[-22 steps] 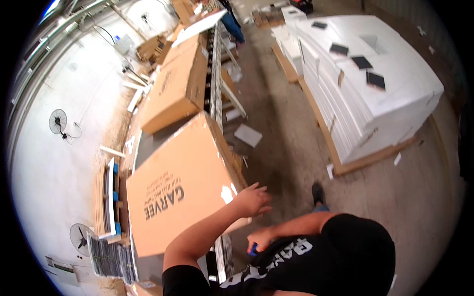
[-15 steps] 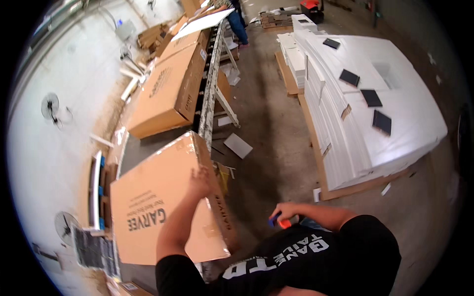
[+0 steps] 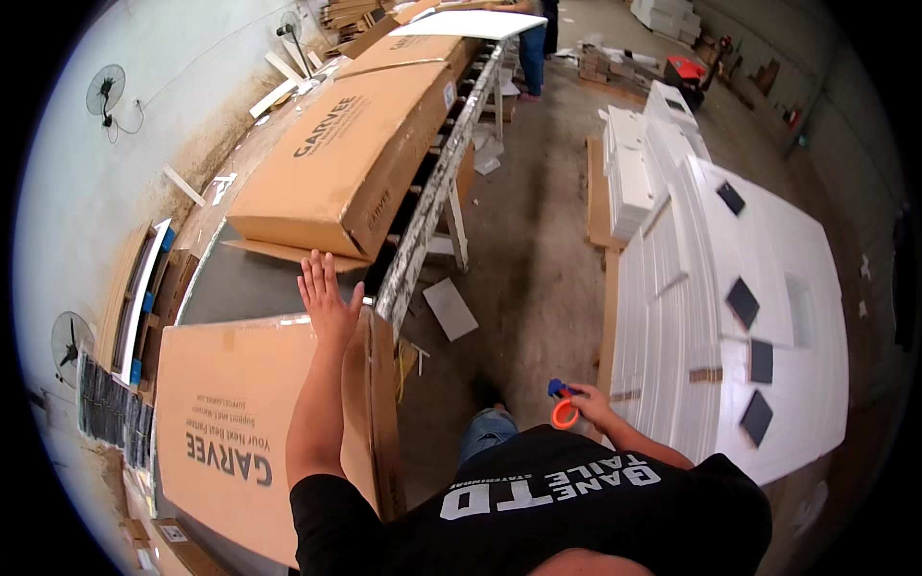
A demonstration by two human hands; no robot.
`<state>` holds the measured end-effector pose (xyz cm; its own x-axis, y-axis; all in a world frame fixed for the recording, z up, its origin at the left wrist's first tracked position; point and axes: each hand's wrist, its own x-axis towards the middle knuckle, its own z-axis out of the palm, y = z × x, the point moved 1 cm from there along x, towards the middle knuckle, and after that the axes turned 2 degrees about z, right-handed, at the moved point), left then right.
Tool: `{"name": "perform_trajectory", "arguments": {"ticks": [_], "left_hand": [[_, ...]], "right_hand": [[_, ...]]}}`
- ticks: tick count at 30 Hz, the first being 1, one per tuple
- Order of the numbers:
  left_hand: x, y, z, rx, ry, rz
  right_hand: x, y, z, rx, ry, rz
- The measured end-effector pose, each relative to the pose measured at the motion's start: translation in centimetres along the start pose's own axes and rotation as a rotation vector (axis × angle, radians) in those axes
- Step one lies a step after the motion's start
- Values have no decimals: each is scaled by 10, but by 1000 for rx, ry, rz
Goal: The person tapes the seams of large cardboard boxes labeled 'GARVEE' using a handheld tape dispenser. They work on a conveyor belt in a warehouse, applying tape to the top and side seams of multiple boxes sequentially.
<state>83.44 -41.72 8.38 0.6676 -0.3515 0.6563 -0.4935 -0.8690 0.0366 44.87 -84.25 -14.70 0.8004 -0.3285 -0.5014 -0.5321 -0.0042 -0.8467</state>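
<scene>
My left hand (image 3: 329, 300) is open, its fingers spread, above the far edge of a taped brown carton (image 3: 221, 384) lying flat on the line. Its fingertips reach the near end of a second, long carton (image 3: 336, 154), where a loose flap (image 3: 298, 253) sticks out; whether they touch the flap I cannot tell. Down at my right side, my right hand (image 3: 597, 407) is closed around a blue and orange tape dispenser (image 3: 565, 403). Its orange ring faces up, and the handle is partly hidden by my fingers.
A worn conveyor rail (image 3: 432, 206) runs along the cartons' right side. Right of the aisle stands a tall stack of white panels (image 3: 672, 307) with dark square pads (image 3: 741, 301) on top. A loose white sheet (image 3: 449, 309) lies on the floor. Another person (image 3: 532, 58) stands far ahead.
My left hand has left the near carton's right edge and reached forward toward the long carton. The near carton now sits lower in view. My right hand still holds the tape dispenser.
</scene>
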Motion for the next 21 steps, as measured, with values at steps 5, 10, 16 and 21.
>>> {"name": "perform_trajectory", "arguments": {"ticks": [5, 10, 16, 21], "left_hand": [[90, -23, 52, -139, -74, -79], [183, -7, 98, -120, -343, 90], [270, 3, 196, 95, -557, -23], [310, -5, 308, 166, -571, -255]], "right_hand": [[82, -81, -33, -84, -7, -78], [197, -184, -63, -152, 112, -308], [339, -271, -61, 286, 127, -184], [466, -362, -71, 268, 47, -293]]}}
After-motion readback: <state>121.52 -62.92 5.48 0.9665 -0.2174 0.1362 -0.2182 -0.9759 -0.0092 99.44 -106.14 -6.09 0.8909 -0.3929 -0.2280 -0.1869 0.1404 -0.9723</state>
